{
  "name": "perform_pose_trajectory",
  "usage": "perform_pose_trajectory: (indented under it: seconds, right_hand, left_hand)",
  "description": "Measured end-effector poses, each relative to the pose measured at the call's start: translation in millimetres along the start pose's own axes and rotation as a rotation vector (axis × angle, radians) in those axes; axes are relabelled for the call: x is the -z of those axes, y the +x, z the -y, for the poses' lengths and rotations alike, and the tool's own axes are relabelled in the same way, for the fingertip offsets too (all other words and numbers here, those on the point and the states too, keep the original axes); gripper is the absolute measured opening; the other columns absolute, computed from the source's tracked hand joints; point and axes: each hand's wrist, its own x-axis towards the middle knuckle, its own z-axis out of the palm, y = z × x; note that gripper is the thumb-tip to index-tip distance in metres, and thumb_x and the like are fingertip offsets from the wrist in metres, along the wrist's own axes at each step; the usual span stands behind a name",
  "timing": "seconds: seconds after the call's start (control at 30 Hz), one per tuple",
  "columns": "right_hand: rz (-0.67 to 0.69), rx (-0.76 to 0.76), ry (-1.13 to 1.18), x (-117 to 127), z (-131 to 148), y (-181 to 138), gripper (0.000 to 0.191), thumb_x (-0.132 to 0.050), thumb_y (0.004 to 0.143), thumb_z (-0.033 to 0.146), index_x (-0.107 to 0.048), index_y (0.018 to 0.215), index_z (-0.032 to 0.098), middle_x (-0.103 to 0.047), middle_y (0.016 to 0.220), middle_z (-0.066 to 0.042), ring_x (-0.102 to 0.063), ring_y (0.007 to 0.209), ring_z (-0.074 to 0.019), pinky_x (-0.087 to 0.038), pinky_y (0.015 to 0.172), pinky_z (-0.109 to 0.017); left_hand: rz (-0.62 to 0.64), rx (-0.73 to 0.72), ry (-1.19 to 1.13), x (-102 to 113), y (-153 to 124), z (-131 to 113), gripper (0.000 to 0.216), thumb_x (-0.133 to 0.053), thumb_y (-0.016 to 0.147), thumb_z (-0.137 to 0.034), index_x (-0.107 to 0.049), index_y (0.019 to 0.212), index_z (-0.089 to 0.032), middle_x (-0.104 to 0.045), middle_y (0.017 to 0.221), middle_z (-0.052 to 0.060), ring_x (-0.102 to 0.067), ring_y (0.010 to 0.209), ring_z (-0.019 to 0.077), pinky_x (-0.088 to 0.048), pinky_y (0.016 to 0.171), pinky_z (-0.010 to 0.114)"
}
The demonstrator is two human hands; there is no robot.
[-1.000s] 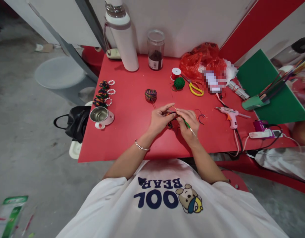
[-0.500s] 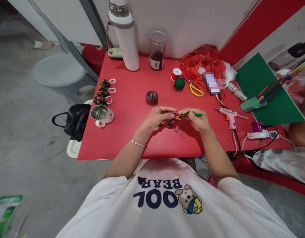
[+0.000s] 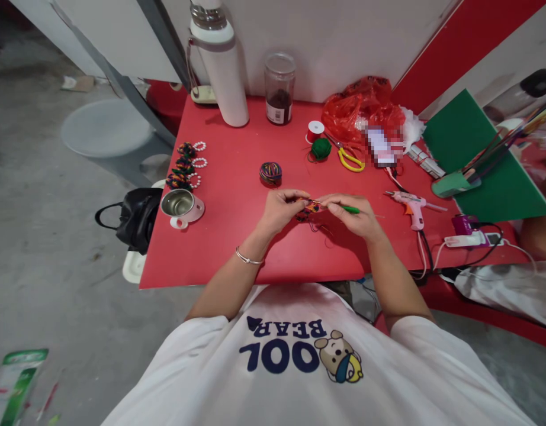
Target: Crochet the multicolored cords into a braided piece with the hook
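Near the front middle of the red table, my left hand (image 3: pixel 279 210) pinches a small multicoloured crochet piece (image 3: pixel 307 212) between thumb and fingers. Closed round a green-handled crochet hook (image 3: pixel 350 209) is my right hand (image 3: pixel 355 216); the hook's metal shaft points left and its tip meets the crochet piece. Loose yarn ends dangle below the work. A ball of multicoloured yarn (image 3: pixel 270 173) rests just beyond my left hand. Farther back lie a green yarn ball (image 3: pixel 320 149), a red thread spool (image 3: pixel 315 131) and yellow-handled pliers (image 3: pixel 350 160).
Beaded multicoloured pieces (image 3: pixel 185 165) and a metal cup (image 3: pixel 183 206) sit at left. A white bottle (image 3: pixel 224 77), a jar (image 3: pixel 279 89) and a red plastic bag (image 3: pixel 362 109) line the back. On the right are a pink glue gun (image 3: pixel 413 207), cables and a power strip (image 3: pixel 472 239).
My right hand has shifted its hold forward along the hook, nearer the crochet piece, so less of the green handle shows. The left hand keeps its pinch almost in place.
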Motion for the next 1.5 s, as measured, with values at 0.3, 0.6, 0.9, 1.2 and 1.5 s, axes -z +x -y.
perform_pose_trajectory:
  seconds: [0.3,0.6,0.9,1.2,1.5]
  right_hand:
    - [-0.172,0.383,-0.524,-40.3,-13.3,-10.8,0.025,-0.065,0.103,0.029,-0.074,0.126,0.028,-0.079,0.131,-0.012,-0.075,0.118,-0.0258,-0.063,0.099,-0.046]
    - [0.073,0.143,-0.113,0.2,10.3,-3.2,0.023,-0.062,0.105,0.042,-0.08,0.114,0.03,-0.083,0.123,-0.006,-0.078,0.116,-0.022,-0.061,0.106,-0.042]
    - [-0.227,-0.218,0.554,-39.6,-12.9,-8.0,0.047,-0.064,0.092,0.074,-0.074,0.093,0.027,-0.08,0.092,-0.004,-0.076,0.081,-0.0197,-0.067,0.078,-0.038]
    - [-0.427,-0.021,-0.032,-66.0,4.8,-11.4,0.038,-0.057,0.103,0.059,-0.079,0.104,0.029,-0.076,0.103,-0.007,-0.073,0.104,-0.0222,-0.062,0.097,-0.041]
    - [-0.496,0.164,-0.328,-79.3,-1.1,-18.1,0.029,-0.058,0.106,0.044,-0.075,0.127,0.032,-0.077,0.121,-0.009,-0.073,0.114,-0.0243,-0.062,0.104,-0.045]
  left_hand:
    - [0.174,0.228,-0.311,5.1,0.0,-7.7,0.028,-0.087,0.054,-0.012,-0.079,0.081,-0.01,-0.066,0.057,0.0,-0.033,0.04,0.0002,-0.025,0.043,0.018]
    - [0.166,0.195,-0.094,13.1,3.0,-7.8,0.018,-0.078,0.058,-0.009,-0.08,0.076,-0.011,-0.066,0.057,0.002,-0.039,0.042,0.004,-0.025,0.044,0.021]
    - [0.202,0.224,-0.212,0.3,-2.4,-5.8,0.02,-0.081,0.053,-0.011,-0.079,0.073,-0.012,-0.07,0.06,0.003,-0.041,0.043,0.0035,-0.025,0.045,0.02]
    - [0.108,0.145,-0.208,-1.4,-3.2,-0.8,0.026,-0.087,0.06,-0.022,-0.083,0.085,-0.013,-0.064,0.056,-0.001,-0.044,0.045,0.0053,-0.025,0.042,0.02]
    - [0.046,0.104,-0.32,-6.9,-3.2,0.2,0.037,-0.098,0.051,-0.013,-0.082,0.085,-0.013,-0.07,0.063,-0.001,-0.056,0.055,0.0069,-0.043,0.053,0.019]
